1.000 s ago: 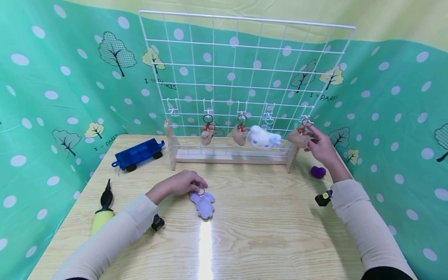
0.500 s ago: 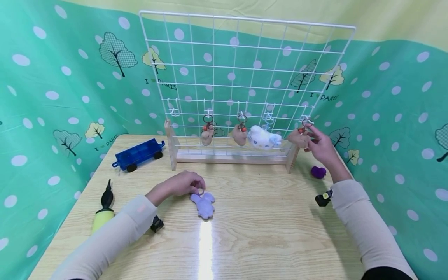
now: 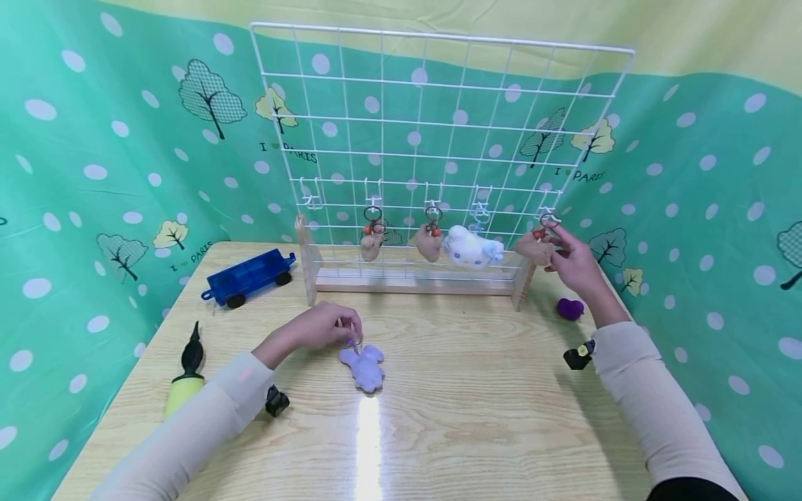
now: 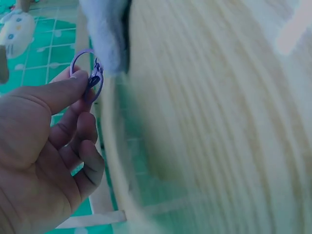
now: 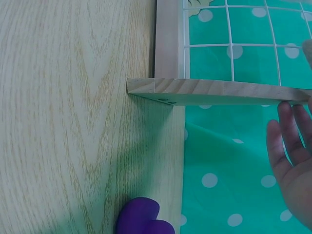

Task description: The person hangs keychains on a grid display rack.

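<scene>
My left hand [image 3: 321, 325] pinches the purple ring [image 4: 72, 62] of a lavender plush keychain [image 3: 366, 370] between thumb and forefinger. The plush lies on the table in front of the rack; only part of it shows in the left wrist view. At the rack's right end, my right hand [image 3: 578, 268] holds a brown plush keychain [image 3: 532, 248] by its ring, close to a white hook. That grip is out of frame in the right wrist view, where several fingers [image 5: 291, 131] reach by the wooden side post.
A white wire grid rack [image 3: 413, 280] on a wooden base stands at the back. Two brown plush keychains [image 3: 429, 243] and a white cat-face plush [image 3: 473, 248] hang there. A blue toy wagon [image 3: 247, 278], a yellow-green pump [image 3: 184, 393] and a purple heart [image 3: 569, 309] lie around.
My left hand has shifted slightly left and tipped the keychain's ring up, while the lavender plush stays in place. My right hand has kept still at the brown plush keychain.
</scene>
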Demonstrator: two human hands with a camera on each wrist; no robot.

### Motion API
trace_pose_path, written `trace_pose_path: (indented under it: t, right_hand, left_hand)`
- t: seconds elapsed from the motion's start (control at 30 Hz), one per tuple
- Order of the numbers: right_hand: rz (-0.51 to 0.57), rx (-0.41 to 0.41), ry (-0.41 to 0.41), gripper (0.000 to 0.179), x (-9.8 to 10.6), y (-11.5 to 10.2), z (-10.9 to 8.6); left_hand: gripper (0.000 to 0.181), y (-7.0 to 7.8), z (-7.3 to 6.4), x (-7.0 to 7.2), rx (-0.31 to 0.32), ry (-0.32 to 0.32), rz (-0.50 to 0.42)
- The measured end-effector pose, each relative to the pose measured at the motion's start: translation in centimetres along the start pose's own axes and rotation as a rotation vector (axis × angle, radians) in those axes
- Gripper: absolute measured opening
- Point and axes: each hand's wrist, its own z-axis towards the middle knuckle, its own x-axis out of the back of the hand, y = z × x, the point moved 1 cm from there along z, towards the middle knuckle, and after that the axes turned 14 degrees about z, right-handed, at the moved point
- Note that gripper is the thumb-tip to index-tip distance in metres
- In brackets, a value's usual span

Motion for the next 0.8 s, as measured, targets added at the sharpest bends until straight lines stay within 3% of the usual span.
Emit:
trace_pose_path:
  t: [0.23, 0.53, 0.8]
  right_hand:
    - [0.001, -0.012, 0.001, 0.074, 0.0, 0.0, 0.0]
    - [0.008, -0.020, -0.002, 0.073, -0.1, -0.1, 0.0]
    - [0.006, -0.012, -0.004, 0.074, -0.1, -0.2, -0.1]
  left_hand:
    - [0.011, 0.1, -0.8, 1.6, 0.061, 0.057, -0.044]
    - [0.011, -0.1, -1.6, 3.6, 0.056, 0.151, -0.030]
    - [0.012, 0.1, -2.3, 5.8, 0.081, 0.283, -0.051]
